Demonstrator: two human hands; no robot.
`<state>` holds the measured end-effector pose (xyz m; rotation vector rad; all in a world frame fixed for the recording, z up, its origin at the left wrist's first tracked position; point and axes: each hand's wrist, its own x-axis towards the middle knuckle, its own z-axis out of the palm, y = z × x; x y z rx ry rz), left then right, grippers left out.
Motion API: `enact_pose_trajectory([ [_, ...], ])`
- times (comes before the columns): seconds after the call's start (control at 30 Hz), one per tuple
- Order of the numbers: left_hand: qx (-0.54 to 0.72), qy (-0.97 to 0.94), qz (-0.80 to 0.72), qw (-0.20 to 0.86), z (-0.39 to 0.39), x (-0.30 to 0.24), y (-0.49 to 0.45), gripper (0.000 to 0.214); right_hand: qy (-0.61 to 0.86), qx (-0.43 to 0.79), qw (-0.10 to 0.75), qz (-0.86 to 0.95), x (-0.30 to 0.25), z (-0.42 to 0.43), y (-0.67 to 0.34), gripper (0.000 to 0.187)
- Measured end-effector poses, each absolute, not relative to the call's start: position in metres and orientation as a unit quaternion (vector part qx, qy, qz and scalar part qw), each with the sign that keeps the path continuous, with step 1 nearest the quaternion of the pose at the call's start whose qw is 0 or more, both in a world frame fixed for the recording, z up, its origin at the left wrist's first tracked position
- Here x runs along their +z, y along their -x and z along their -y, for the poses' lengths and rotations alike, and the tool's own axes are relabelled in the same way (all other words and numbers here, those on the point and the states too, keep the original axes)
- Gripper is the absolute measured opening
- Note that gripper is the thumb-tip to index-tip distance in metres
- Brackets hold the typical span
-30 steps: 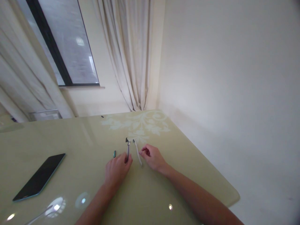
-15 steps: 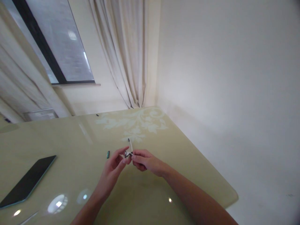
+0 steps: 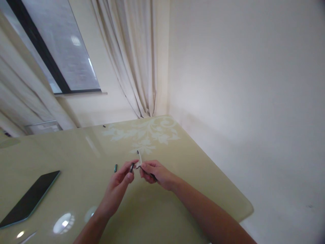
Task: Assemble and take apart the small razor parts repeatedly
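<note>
My two hands meet just above the glossy green table [image 3: 162,206], near its middle. My left hand [image 3: 119,183] pinches a small dark piece [image 3: 131,167] between thumb and fingertips. My right hand [image 3: 153,173] is closed on a thin dark tool whose end sticks out below the fingers. A short white cable [image 3: 139,158] lies on the table just beyond both hands, its end reaching the fingertips. A small dark green piece [image 3: 115,167] lies on the table to the left of my left hand.
A dark phone [image 3: 29,199] lies face up at the left. A white floral pattern [image 3: 144,134] marks the table's far corner. Curtains [image 3: 137,57] and a window [image 3: 58,51] stand behind; a white wall fills the right. The table edge runs diagonally at right.
Both hands lifted off the table and came together, the left taking up the dark piece and the right the thin tool. The view drifted slightly right.
</note>
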<state>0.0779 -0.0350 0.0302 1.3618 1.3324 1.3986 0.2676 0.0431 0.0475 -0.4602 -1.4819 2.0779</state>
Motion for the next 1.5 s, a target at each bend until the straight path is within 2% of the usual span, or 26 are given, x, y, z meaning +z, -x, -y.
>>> enact_pose_trajectory([
  [0.13,0.489,-0.606,-0.563,0.275,0.012,0.037,-0.091,0.052,0.217,0.751,0.384,0.491,0.05,-0.07,-0.281,0.067],
  [0.3,0.271,-0.746,-0.582,0.177,-0.042,0.045,-0.147,0.044,0.266,0.664,0.573,0.399,0.055,-0.109,-0.317,0.065],
  [0.47,0.22,-0.732,-0.623,0.165,-0.101,0.035,-0.211,0.045,0.313,0.617,0.644,0.326,0.05,-0.132,-0.343,0.064],
  [0.67,0.191,-0.705,-0.661,0.173,-0.131,0.022,-0.238,0.044,0.291,0.642,0.648,0.29,0.048,-0.136,-0.35,0.067],
  [0.8,0.198,-0.716,-0.649,0.161,-0.116,0.025,-0.232,0.061,0.268,0.649,0.65,0.291,0.051,-0.132,-0.348,0.067],
  [0.87,0.208,-0.729,-0.635,0.148,-0.099,0.031,-0.221,0.053,0.266,0.654,0.642,0.299,0.052,-0.13,-0.345,0.067],
  [0.97,0.218,-0.744,-0.616,0.136,-0.066,0.039,-0.183,0.02,0.274,0.663,0.616,0.326,0.052,-0.126,-0.339,0.067],
  [1.13,0.26,-0.682,-0.678,0.09,-0.023,0.03,-0.062,0.035,0.284,0.688,0.557,0.37,0.05,-0.114,-0.323,0.067],
  [1.2,0.231,-0.63,-0.74,0.055,-0.011,0.02,-0.015,0.04,0.287,0.701,0.531,0.38,0.049,-0.109,-0.316,0.067],
  [1.3,0.192,-0.587,-0.784,0.057,-0.002,0.006,0.031,0.055,0.293,0.713,0.502,0.392,0.048,-0.1,-0.307,0.066],
  [1.4,0.2,-0.596,-0.774,0.074,-0.002,-0.001,0.045,0.047,0.298,0.717,0.48,0.409,0.046,-0.093,-0.301,0.067],
  [1.5,0.264,-0.602,-0.751,0.068,-0.003,-0.001,0.035,0.04,0.315,0.706,0.46,0.436,0.044,-0.084,-0.294,0.066],
])
